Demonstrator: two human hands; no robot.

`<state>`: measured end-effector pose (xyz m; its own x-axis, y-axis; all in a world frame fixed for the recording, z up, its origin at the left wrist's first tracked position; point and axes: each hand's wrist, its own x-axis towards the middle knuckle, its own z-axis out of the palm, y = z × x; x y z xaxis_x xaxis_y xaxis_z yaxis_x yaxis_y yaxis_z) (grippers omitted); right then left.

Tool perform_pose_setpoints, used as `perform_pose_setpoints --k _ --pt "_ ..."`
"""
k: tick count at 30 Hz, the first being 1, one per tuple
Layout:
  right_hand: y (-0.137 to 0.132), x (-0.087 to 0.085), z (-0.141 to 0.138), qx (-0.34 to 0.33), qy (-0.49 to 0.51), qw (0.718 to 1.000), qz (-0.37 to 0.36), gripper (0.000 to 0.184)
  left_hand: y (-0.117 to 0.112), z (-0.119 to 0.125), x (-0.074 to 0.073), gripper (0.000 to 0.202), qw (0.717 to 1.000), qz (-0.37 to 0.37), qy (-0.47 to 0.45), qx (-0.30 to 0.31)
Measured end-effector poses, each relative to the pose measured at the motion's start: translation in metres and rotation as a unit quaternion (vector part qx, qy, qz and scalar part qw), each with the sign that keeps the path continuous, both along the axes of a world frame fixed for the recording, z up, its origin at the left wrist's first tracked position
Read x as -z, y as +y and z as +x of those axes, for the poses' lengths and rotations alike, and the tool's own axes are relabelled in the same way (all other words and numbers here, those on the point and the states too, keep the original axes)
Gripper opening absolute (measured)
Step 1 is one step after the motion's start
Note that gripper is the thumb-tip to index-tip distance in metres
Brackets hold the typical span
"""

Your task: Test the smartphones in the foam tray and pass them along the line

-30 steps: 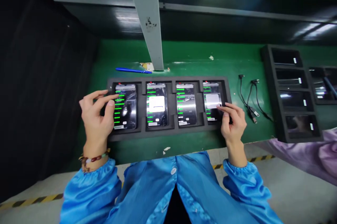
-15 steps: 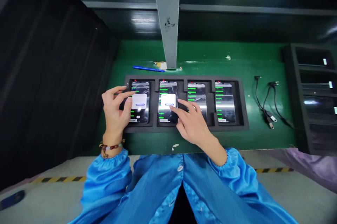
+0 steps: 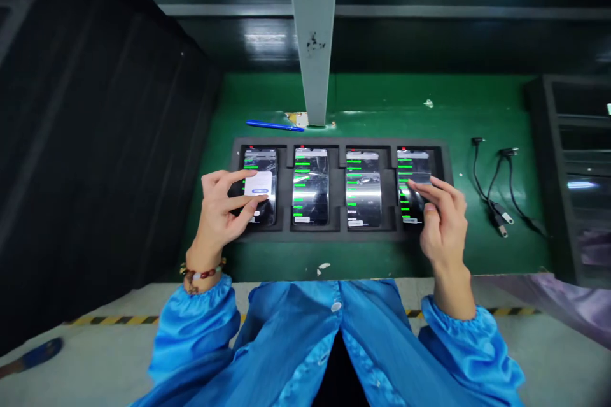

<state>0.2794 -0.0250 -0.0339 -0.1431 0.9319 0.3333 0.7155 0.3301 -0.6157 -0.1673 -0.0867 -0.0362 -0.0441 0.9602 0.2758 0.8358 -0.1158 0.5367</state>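
Note:
Several smartphones lie screen up in a dark foam tray (image 3: pixel 285 236). Over the leftmost phone (image 3: pixel 260 181), which shows a white pop-up, my left hand (image 3: pixel 217 213) holds its fingers apart, one fingertip at the lower part of the pop-up. My right hand (image 3: pixel 445 222) is at the rightmost phone (image 3: pixel 413 166), its extended index fingertip at the screen and its thumb apart. Between them, the second phone (image 3: pixel 311 189) and third phone (image 3: pixel 363 190) show green text lines and no pop-up. Neither hand grips anything.
A blue pen (image 3: pixel 274 125) lies behind the tray near a grey post (image 3: pixel 315 63). Short black cables (image 3: pixel 489 187) rest to the right, beside another dark tray (image 3: pixel 556 184). Black fabric (image 3: pixel 119 139) hangs at the left.
My right hand has moved right from the second phone to the rightmost one. The second phone's pop-up is gone. My left index finger remains near the leftmost phone's pop-up while another finger reaches lower.

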Motion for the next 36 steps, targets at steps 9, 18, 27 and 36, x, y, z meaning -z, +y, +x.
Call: perform_pose_setpoints --k 9,18,27,36 --pt "0.006 0.006 0.031 0.024 0.019 0.999 0.022 0.036 -0.005 0.002 0.004 0.036 0.997 0.057 -0.010 -0.058" --pt "0.011 0.011 0.035 0.007 -0.037 0.998 -0.041 0.041 -0.002 0.002 0.006 0.039 0.995 -0.009 -0.013 -0.097" --pt "0.009 0.008 0.035 0.001 -0.019 1.000 -0.006 0.039 0.013 0.041 -0.010 0.038 0.995 -0.036 0.052 0.082" --pt "-0.019 0.006 0.042 -0.014 -0.008 1.000 0.007 0.036 0.041 0.070 -0.009 0.042 0.993 -0.080 0.065 0.061"
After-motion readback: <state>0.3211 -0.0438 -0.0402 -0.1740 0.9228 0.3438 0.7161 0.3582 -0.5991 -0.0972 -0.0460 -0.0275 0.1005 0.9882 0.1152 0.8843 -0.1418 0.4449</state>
